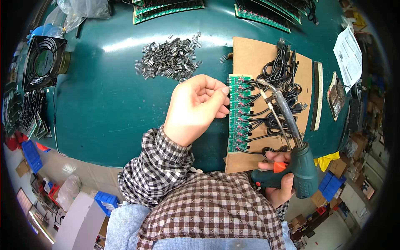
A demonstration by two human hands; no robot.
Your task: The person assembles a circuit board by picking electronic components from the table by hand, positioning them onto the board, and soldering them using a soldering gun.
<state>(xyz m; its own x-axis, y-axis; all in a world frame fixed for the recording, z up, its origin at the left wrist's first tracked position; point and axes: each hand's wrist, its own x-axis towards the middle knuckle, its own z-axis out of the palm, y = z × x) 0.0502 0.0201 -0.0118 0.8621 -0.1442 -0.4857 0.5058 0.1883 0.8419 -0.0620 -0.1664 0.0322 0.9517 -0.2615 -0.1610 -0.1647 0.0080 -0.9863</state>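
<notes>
My right hand [280,177] is wrapped round the grip of a dark green soldering gun [303,171] with an orange trigger. Its metal barrel slants up and to the left, and the tip ends over the upper part of a green circuit board panel [238,141]. Black cables [287,83] run from the panel's right side into coiled bundles. At the panel's upper left edge, the fingertips of my left hand [193,106] are pinched together. Whatever they hold is too small to make out. Beneath panel and cables lies a brown cardboard sheet [246,54].
A heap of small black pin connectors [168,58] sits on the green table [104,112]. A square fan [43,62] stands at the left. Stacked circuit boards [266,16] line the far edge. To the right are a flat strip [317,96] and a paper sheet [349,56].
</notes>
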